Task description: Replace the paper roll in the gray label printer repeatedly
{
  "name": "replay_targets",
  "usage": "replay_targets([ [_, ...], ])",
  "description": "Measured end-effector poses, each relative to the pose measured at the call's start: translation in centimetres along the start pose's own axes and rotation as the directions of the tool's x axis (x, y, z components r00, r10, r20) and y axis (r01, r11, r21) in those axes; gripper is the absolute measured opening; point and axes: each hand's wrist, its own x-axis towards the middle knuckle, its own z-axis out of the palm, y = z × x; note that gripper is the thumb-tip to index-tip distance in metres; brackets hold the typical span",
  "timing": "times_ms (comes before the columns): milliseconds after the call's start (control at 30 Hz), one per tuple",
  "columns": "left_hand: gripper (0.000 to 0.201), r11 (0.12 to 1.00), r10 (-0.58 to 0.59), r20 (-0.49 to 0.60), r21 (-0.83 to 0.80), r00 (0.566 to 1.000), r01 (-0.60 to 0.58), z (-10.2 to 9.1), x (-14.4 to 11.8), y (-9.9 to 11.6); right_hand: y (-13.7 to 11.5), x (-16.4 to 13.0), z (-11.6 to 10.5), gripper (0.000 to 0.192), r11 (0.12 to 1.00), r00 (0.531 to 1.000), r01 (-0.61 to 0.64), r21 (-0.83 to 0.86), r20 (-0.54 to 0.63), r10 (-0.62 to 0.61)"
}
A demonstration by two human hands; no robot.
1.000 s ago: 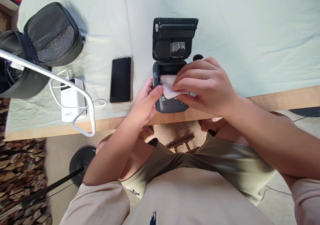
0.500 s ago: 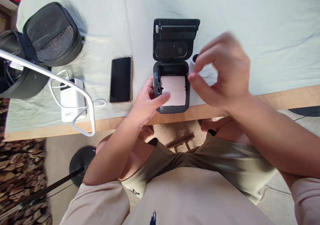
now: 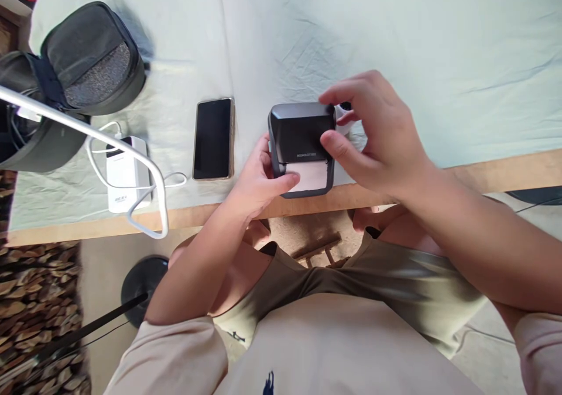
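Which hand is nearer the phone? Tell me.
Left. The left hand is just right of the phone, holding the dark device; the right hand is farther off, at the device's right side.

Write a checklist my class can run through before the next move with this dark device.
1. Lid down over the dark device: ok.
2. Lid fully latched: cannot tell.
3. Paper showing below the lid's edge: ok.
4. Left grip steadying the device's side: ok.
5. Paper uncovered by fingers: not ok; the left thumb overlaps it.
6. Phone apart from the device: ok.
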Motion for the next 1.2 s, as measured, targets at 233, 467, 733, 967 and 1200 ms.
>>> replay_targets([
  [233,0.067,0.997,0.039,0.029,-0.072,0.999,-0.037,-0.2,-0.3,-0.5,-1.8,-0.6,0.6,0.046,0.988,0.976,-0.142,0.056,0.175,0.131],
  [467,0.055,0.995,0.084,0.006,-0.059,0.996,-0.084,-0.6,-0.2,-0.9,-1.9,-0.8,1.2,0.055,0.965,0.971,-0.170,0.197,0.202,0.130],
  [733,0.071,0.997,0.058,0.018,-0.057,0.998,-0.057,-0.1,0.2,-1.0,-2.5,0.1,0.2,0.049,0.923,0.919,-0.328,0.203,0.294,0.262],
  [967,0.050,0.986,0.138,-0.191,-0.069,0.972,-0.153,-0.1,0.7,-2.0,-2.0,-0.1,0.1,0.052,0.941,0.946,-0.268,0.204,0.241,0.217],
  [1200,0.025,0.978,0.110,-0.161,-0.158,0.981,-0.136,0.2,0.7,-1.0,-2.4,0.0,-0.5,0.075,0.959,0.907,-0.277,0.062,0.347,0.240],
])
